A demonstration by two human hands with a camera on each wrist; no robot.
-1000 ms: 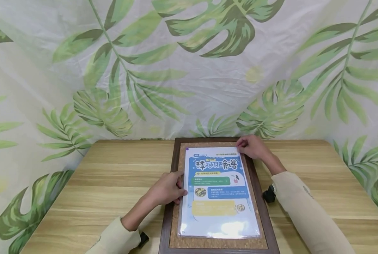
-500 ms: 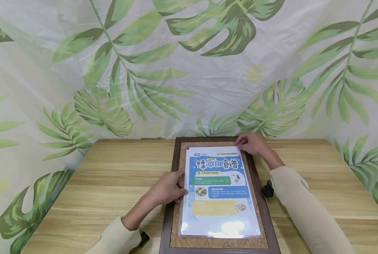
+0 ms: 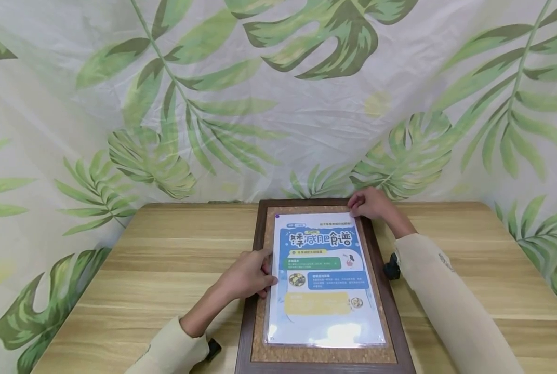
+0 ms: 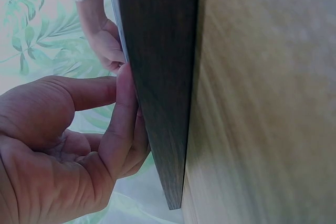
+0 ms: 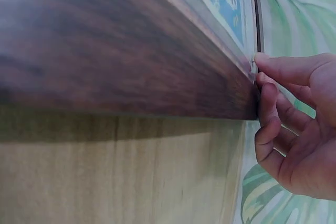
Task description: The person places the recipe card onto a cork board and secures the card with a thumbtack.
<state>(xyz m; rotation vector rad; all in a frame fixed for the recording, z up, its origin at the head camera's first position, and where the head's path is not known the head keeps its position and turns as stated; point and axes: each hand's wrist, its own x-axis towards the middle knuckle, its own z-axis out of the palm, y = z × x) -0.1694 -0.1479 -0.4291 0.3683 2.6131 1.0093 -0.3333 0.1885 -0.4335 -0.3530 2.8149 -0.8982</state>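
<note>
A cork board in a dark wooden frame (image 3: 252, 311) lies flat on the table, with a glossy blue and white flyer (image 3: 322, 280) on it. My left hand (image 3: 250, 275) sits on the frame's left side. Its curled fingers and thumb pinch the flyer's left edge, which the left wrist view shows with the left hand (image 4: 79, 129) against the frame (image 4: 157, 77). My right hand (image 3: 371, 203) is at the flyer's far right corner. In the right wrist view the right hand (image 5: 299, 129) pinches there, thumb above and fingers curled at the frame's (image 5: 131, 66) edge.
A small purple pin (image 3: 277, 216) marks the flyer's far left corner. The wooden table (image 3: 166, 249) stretches to both sides of the board. A leaf-print curtain (image 3: 278, 104) hangs close behind the table's far edge and wraps round both sides.
My right hand has edged slightly toward the board's far right corner. The left hand and the flyer have stayed where they were.
</note>
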